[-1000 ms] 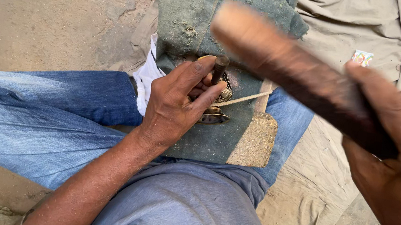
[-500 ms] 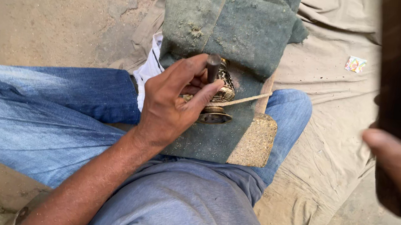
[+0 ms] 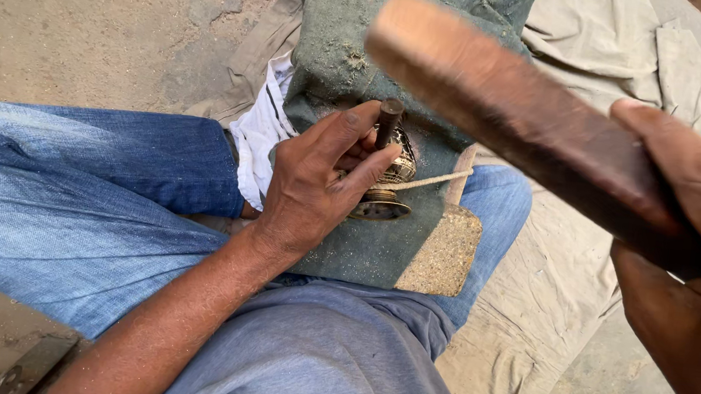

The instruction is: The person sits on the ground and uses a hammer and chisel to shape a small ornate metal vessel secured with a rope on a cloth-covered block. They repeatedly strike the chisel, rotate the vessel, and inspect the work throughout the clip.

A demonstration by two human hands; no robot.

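Note:
My left hand grips a small dark metal punch upright against a small brass-coloured ornate metal piece. That piece rests on a green cloth-covered block between my legs. My right hand holds a thick brown wooden stick raised in the air, its pale end above and to the right of the punch. A thin light string runs from the metal piece to the right.
My legs in blue jeans spread left and right of the block. A beige cloth covers the ground on the right. Dusty bare ground lies at upper left. A white rag sits beside the block.
The wooden stick went up close to the camera half a second ago and has come back down toward the punch. My left hand kept its place on the punch.

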